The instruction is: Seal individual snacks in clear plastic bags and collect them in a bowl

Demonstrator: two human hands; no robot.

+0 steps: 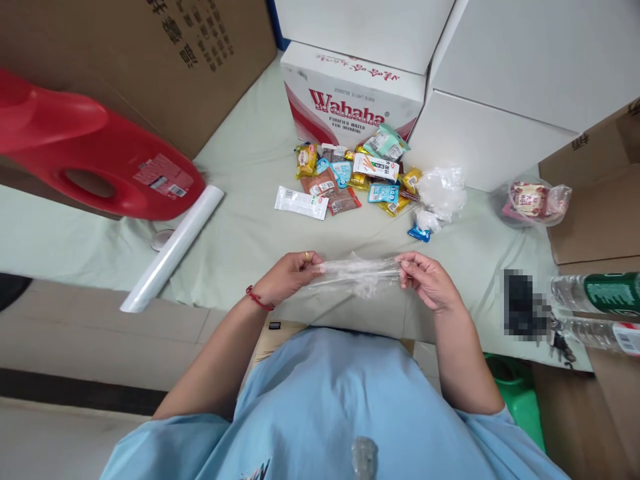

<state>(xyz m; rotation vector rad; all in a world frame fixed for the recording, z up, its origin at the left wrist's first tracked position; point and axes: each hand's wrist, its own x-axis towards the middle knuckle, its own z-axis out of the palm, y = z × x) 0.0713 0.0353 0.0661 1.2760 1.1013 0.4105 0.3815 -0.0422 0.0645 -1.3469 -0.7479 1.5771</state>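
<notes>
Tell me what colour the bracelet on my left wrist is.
The bracelet is red; it shows best in the head view.

Snacks (360, 180) lie behind the plastic (357, 272) — bottles (613, 293) right.

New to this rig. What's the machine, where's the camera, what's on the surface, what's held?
There's no machine here: just a person's bare left hand and right hand. The one picture comes from a camera worn on the head, looking forward and down, so you also see the person's arms and blue shirt.

On the pale green cloth lie a heap of snack packets, with crumpled plastic at its right side. A carton stands behind the heap. A white roll lies to the left, and keys to the right.

Both hands pinch one clear film, stretched between them.
</notes>
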